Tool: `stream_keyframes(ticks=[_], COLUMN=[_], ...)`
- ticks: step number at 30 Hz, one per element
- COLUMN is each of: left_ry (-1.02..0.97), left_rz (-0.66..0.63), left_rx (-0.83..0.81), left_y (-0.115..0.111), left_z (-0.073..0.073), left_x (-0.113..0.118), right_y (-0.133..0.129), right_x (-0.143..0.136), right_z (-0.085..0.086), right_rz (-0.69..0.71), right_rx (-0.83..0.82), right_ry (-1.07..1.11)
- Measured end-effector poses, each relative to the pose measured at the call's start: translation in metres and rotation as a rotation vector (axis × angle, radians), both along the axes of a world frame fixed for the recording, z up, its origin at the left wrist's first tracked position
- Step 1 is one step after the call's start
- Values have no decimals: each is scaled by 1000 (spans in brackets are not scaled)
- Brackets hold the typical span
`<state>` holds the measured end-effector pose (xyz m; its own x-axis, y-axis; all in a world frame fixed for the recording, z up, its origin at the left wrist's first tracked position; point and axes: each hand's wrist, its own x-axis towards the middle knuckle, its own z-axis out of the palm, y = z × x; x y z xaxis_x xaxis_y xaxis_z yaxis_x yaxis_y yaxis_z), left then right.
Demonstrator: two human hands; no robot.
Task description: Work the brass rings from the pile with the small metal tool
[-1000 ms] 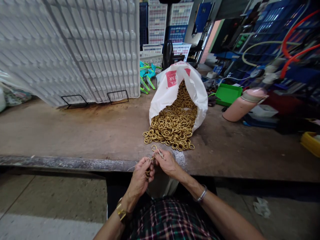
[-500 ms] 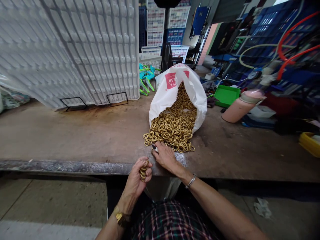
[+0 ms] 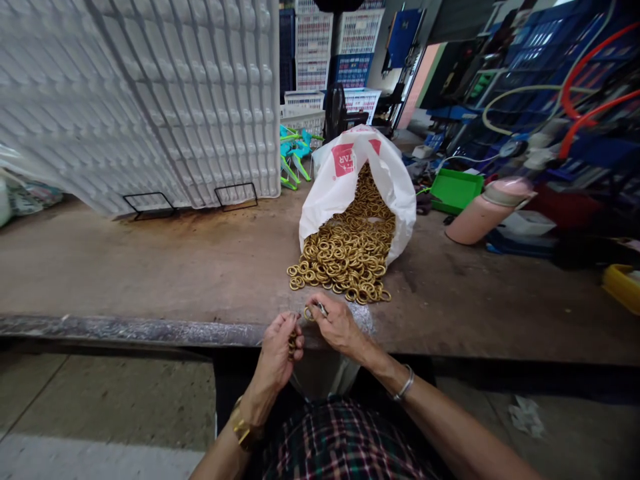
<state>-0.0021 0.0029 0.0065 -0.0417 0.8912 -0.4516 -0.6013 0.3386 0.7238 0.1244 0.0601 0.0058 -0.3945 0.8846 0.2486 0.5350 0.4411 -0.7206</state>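
Note:
A heap of brass-coloured rings (image 3: 345, 257) spills from a white plastic bag (image 3: 327, 193) lying on its side on the worktable (image 3: 200, 280). Over the table's front edge, my left hand (image 3: 281, 343) is closed around several rings (image 3: 292, 345), partly hidden by its fingers. My right hand (image 3: 337, 323), just in front of the heap, pinches a single ring (image 3: 309, 313) between thumb and fingertips. A small metal piece also shows in its fingers, too small to name. The two hands' fingertips are close together but apart.
Tall stacked clear plastic trays (image 3: 200, 107) stand at the left in black wire holders (image 3: 150, 203). To the right are a green tray (image 3: 456, 190), a pink bottle (image 3: 485, 213) and a yellow container (image 3: 620, 287). Orange hoses (image 3: 575, 123) hang at upper right.
My right hand has drawn back from the edge of the heap toward my left hand, now with a ring in its fingertips. The left hand still holds its rings, slightly turned.

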Motion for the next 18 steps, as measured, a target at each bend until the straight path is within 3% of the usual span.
stream_keyframes(ticks=[4, 7, 12, 15, 18], left_ry=[235, 414, 717, 708, 625], left_rz=[-63, -58, 27, 55, 57], left_rx=[49, 95, 254, 331, 318], left_y=[-1, -2, -3, -2, -2], left_z=[-3, -6, -4, -1, 0], left_x=[6, 7, 6, 7, 7], right_y=[-10, -11, -8, -8, -8], right_x=[-3, -4, -2, -1, -1], right_z=[9, 8, 3, 1, 0], right_rz=[62, 22, -94, -27, -28], right_rx=[-31, -90, -365, -556, -599], right_ry=[78, 91, 130, 234, 280])
